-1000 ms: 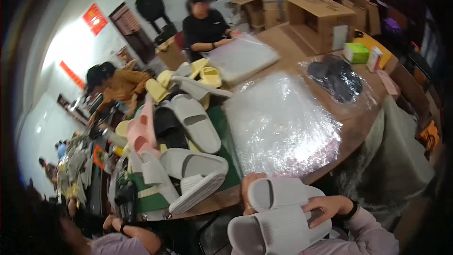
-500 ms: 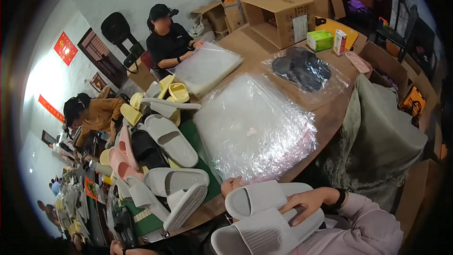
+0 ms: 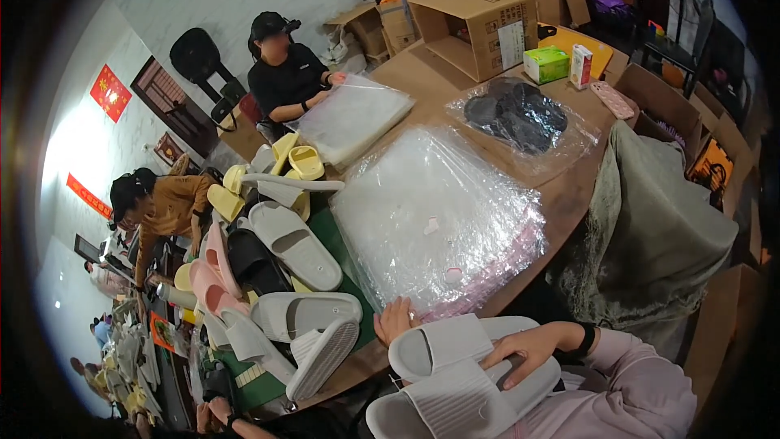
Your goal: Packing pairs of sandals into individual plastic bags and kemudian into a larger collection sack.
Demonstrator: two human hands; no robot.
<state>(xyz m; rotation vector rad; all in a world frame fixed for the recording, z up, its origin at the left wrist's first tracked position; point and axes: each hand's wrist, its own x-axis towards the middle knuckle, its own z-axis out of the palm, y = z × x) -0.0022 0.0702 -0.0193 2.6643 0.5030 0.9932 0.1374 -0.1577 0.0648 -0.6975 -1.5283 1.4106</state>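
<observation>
at the left, a red banner (image 3: 88,195) slants across the pale wall, and below it a person in a brown top (image 3: 175,207) leans forward. next comes a loose heap on the green mat (image 3: 327,232) of the worktop (image 3: 561,199): a pink slipper (image 3: 213,284), a black slipper (image 3: 253,260), a large grey slipper (image 3: 294,245) and a yellow slipper (image 3: 306,162) toward the back; near the front edge, a tilted slipper (image 3: 329,362) shows its ridged sole. across the worktop sits a person in a black top (image 3: 288,77), handling a pile of clear sheets (image 3: 353,118).

the left hand (image 3: 395,319) is at the near corner of a stack of clear plastic bags (image 3: 435,203), partly covered by the slippers in front; i cannot tell whether it pinches the film. just right of it, below the worktop edge, is the pair of light grey slippers (image 3: 455,398), side by side, openings up, gripped by the right hand (image 3: 524,351), its fingers curled over them.

behind the stack, an open cardboard box (image 3: 508,36) lies on its side; nearer are dark slippers (image 3: 516,114) in clear film. further right stand a green box (image 3: 547,65) and a small white carton (image 3: 581,67), then a draped grey cloth (image 3: 658,219).
</observation>
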